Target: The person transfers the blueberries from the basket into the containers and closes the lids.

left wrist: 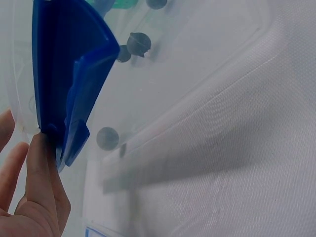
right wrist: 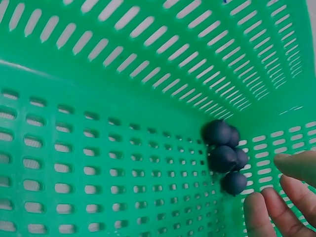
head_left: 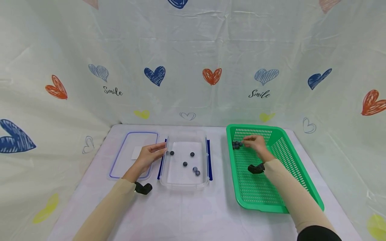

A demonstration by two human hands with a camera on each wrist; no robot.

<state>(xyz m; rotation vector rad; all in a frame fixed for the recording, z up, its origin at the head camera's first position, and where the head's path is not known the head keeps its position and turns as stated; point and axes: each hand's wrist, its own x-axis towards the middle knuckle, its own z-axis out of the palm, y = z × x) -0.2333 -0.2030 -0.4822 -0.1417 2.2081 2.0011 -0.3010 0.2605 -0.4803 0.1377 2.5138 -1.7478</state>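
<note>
A clear plastic container [head_left: 184, 183] with raised blue side latches stands mid-table in the head view, several blueberries [head_left: 192, 154] scattered in it. My left hand [head_left: 147, 156] is at its left wall, fingers nearly straight. Up close, fingertips [left wrist: 38, 148] touch the lower end of the blue latch [left wrist: 74, 84]. Over the green basket's far left corner reaches my right hand [head_left: 255, 143]. Its thumb and fingers are apart with nothing between them, beside a cluster of blueberries [right wrist: 223, 158] against the basket wall.
The green slotted basket [head_left: 262, 207] stands on the right side of the table. A clear lid with a blue seal [head_left: 122, 152] lies flat on the left, partly behind the left hand. A white sheet with printed hearts [head_left: 187, 43] hangs behind the table.
</note>
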